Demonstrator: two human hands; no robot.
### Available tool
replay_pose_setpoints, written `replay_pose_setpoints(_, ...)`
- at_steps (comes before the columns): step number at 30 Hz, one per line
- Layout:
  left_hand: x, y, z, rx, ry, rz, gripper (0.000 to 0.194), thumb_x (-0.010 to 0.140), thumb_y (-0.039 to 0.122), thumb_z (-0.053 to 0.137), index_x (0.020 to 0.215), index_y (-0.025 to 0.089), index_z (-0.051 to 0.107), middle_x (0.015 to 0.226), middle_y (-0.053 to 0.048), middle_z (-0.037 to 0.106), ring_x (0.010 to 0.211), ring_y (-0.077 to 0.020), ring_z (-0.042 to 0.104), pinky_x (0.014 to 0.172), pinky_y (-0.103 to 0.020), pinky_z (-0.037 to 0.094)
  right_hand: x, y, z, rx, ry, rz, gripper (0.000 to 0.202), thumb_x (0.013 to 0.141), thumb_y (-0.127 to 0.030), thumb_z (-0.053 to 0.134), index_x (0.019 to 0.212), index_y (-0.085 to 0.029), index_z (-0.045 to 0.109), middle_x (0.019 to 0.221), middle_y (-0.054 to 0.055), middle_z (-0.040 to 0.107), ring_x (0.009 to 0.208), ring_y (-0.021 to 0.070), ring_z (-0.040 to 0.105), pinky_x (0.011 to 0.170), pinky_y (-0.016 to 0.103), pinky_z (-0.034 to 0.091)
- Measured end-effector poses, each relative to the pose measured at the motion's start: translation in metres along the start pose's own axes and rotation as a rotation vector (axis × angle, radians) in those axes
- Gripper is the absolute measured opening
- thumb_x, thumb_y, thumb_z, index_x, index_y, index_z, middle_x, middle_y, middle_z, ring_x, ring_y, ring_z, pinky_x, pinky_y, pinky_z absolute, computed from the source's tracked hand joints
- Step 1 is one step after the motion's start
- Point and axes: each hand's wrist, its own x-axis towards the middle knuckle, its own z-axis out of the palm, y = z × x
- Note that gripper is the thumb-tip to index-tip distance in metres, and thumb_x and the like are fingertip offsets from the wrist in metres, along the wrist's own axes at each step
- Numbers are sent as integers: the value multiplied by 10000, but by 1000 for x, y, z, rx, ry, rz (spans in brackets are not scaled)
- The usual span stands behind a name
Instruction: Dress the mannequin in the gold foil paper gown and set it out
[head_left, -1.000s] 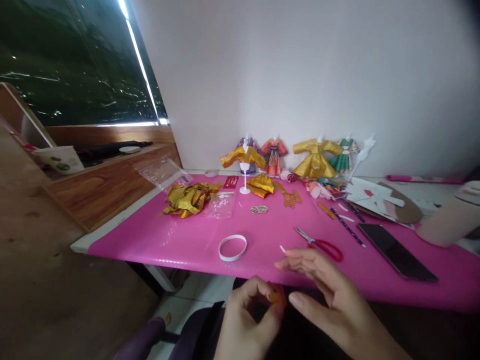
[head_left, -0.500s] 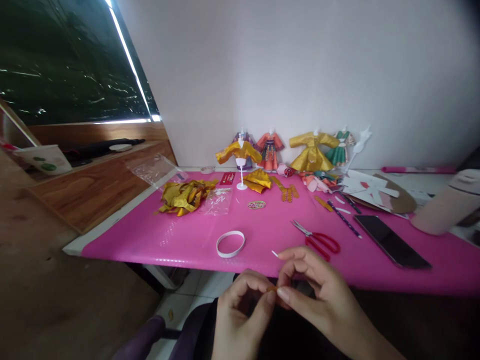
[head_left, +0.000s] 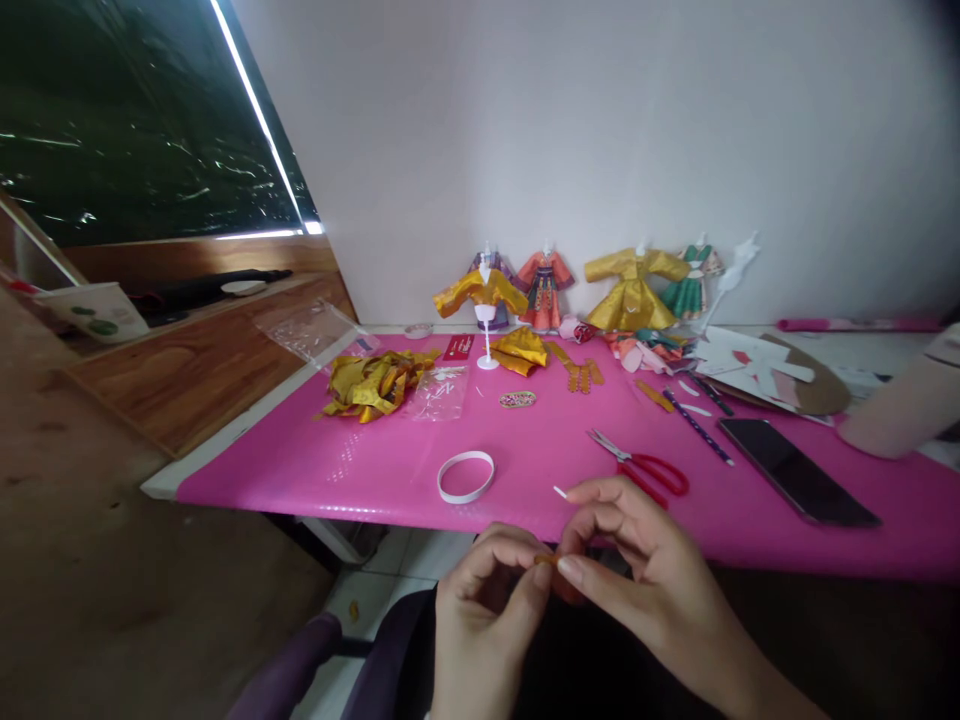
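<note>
My left hand point(head_left: 486, 612) is pinched, thumb against forefinger, on a small golden-orange strip point(head_left: 545, 560) just off the table's front edge. The thumb and a finger of my right hand point(head_left: 654, 575) grip the strip's other end, and the fingers hide most of it. A short thin white stick point(head_left: 560, 492) pokes out past my right forefinger. Beyond my hands, on the pink mat, lie a white ring-shaped band point(head_left: 466, 499) and red-handled scissors point(head_left: 637, 470). Farther back, a golden jacket point(head_left: 486, 298) hangs on a little white doll-size stand.
A heap of golden scraps point(head_left: 375, 385) and a clear bag point(head_left: 441, 392) with white bits lie at left. To the right are a phone point(head_left: 799, 470), a patterned pencil point(head_left: 697, 428) and a pale bottle point(head_left: 900, 400). Several miniature dresses point(head_left: 636, 290) stand along the wall.
The view has shifted slightly, so the table sits a little higher and to the right. Both hands keep their pinch on the strip; a bit more of it shows.
</note>
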Motion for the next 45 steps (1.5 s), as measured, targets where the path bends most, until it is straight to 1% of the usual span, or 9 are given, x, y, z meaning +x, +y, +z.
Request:
replay_pose_setpoints(2,0,-1,-2,-35,6,-58,128,759,230,768,665,177,700,622,-10,706,592,-151,655,633,-238,537,0,1,-2,-31,16,-45,216,847,-222,634,1045,-254,553,876,-4,647,854,182,639,809,339,497)
replay_pose_setpoints(3,0,-2,-2,-46,13,-86,139,754,244,772,663,175,694,606,-11,710,579,-151,655,627,-239,537,0,2,-4,-48,28,-66,169,854,-231,633,1011,-258,575,895,-2,633,868,180,624,809,331,492)
replay_pose_setpoints(6,-1,-1,-3,-42,45,-118,155,724,250,790,644,169,686,574,-10,714,556,-139,647,602,-217,529,-2,2,-6,-57,28,-88,33,864,-264,641,860,-261,608,806,-23,565,747,151,546,697,283,465)
replay_pose_setpoints(8,-1,0,-3,-31,70,-112,138,707,228,792,636,169,690,561,-4,712,540,-131,644,587,-206,530,-3,1,-4,-44,-4,-76,96,854,-265,652,773,-252,602,734,-34,528,672,139,497,624,264,433)
replay_pose_setpoints(11,-2,0,-4,0,105,-94,107,686,204,804,643,176,710,586,-2,724,549,-136,658,575,-202,543,-3,0,1,-50,-26,-57,122,833,-254,654,721,-238,608,685,-35,525,633,134,482,577,259,407)
replay_pose_setpoints(17,-4,-8,-10,52,45,-61,58,755,246,791,740,198,761,714,-22,768,676,-167,698,666,-231,576,1,-3,9,-124,10,-73,116,794,-228,643,679,-215,636,629,-34,553,571,119,486,529,248,383)
replay_pose_setpoints(24,-5,-7,-9,36,18,-29,63,785,185,767,747,234,779,705,15,764,668,-127,690,668,-173,555,2,-3,8,-156,52,-67,109,768,-237,644,665,-206,658,608,-32,563,534,109,492,496,231,384)
replay_pose_setpoints(34,-7,-5,-10,105,35,31,45,775,181,775,742,210,776,749,-16,766,692,-153,691,671,-194,555,2,-5,9,-165,47,-46,118,773,-241,636,666,-197,658,611,-30,559,538,107,485,499,233,377)
replay_pose_setpoints(45,-8,-6,-10,113,9,82,131,792,120,745,766,245,777,761,22,767,705,-115,697,681,-146,551,2,-3,10,-156,44,-33,115,764,-239,629,661,-190,645,608,-37,534,539,105,474,505,233,367)
